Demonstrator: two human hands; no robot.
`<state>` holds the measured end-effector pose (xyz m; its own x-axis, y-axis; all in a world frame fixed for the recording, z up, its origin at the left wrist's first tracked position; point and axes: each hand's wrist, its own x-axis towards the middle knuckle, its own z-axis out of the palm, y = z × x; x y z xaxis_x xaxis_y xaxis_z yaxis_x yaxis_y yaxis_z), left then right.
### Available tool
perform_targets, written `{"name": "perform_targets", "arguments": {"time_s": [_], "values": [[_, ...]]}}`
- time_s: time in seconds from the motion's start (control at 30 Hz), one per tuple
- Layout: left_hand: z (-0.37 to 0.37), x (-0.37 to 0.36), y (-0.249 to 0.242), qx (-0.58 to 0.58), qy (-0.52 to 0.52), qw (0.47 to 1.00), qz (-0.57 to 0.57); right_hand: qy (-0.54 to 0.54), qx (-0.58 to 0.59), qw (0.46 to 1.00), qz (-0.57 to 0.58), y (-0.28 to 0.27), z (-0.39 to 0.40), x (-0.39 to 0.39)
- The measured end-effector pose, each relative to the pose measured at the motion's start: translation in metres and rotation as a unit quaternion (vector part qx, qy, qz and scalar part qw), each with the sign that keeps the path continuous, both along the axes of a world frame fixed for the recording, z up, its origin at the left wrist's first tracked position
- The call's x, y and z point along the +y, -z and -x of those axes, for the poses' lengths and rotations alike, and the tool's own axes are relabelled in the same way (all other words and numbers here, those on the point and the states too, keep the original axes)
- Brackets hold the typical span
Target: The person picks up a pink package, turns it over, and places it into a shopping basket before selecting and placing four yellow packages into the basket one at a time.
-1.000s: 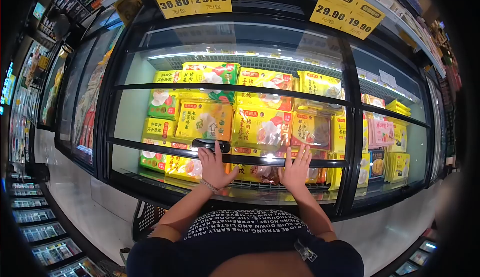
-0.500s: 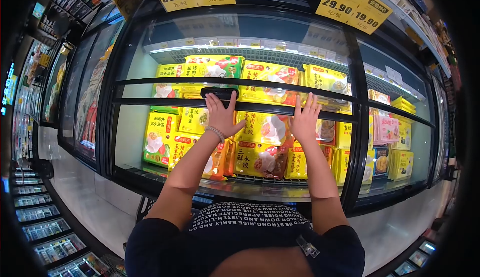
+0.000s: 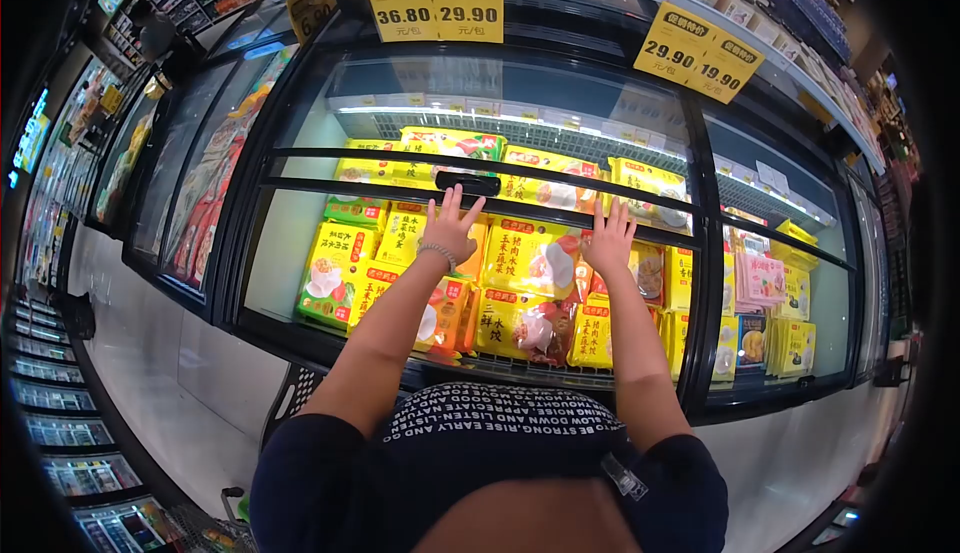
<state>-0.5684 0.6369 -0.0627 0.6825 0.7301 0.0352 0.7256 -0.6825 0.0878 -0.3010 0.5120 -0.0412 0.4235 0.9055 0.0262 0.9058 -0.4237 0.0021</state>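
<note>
My left hand (image 3: 452, 228), with a beaded bracelet on its wrist, lies with fingers spread on the freezer's glass lid. Its fingertips reach the black rail just under the dark handle (image 3: 468, 183). Further right, my right hand (image 3: 609, 240) rests on the same black rail (image 3: 545, 211), fingers stretched out and a little apart. Neither hand holds anything. Below the glass lie yellow bags of frozen dumplings (image 3: 527, 257) in stacked rows, some with green or orange parts. Both hands and forearms cover parts of these bags.
Yellow price signs (image 3: 434, 3) hang above the freezer, with more signs (image 3: 699, 51) to the right. Neighbouring freezer sections (image 3: 765, 303) stand on both sides. A dark cart edge (image 3: 292, 393) shows by my left elbow. Shelves of goods run along the top.
The view has shifted, so the freezer's upper part sits lower in the picture. My left fingertips have slipped down from the handle's face to its lower edge. My right hand stays on the rail.
</note>
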Motion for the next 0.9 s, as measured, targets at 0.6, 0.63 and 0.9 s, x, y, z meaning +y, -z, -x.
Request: {"name": "perform_targets", "arguments": {"time_s": [0.6, 0.63, 0.9], "values": [[0.038, -0.023, 0.013, 0.013, -0.058, 0.956, 0.286, -0.168, 0.308, 0.935, -0.053, 0.033, 0.154, -0.216], [0.047, -0.027, 0.024, 0.007, -0.064, 0.917, 0.394, -0.105, 0.326, 0.936, -0.086, 0.008, 0.165, -0.215], [0.224, -0.162, 0.002, -0.008, -0.035, 0.966, 0.256, -0.046, 0.230, 0.972, 0.013, 0.007, 0.177, -0.203]]}}
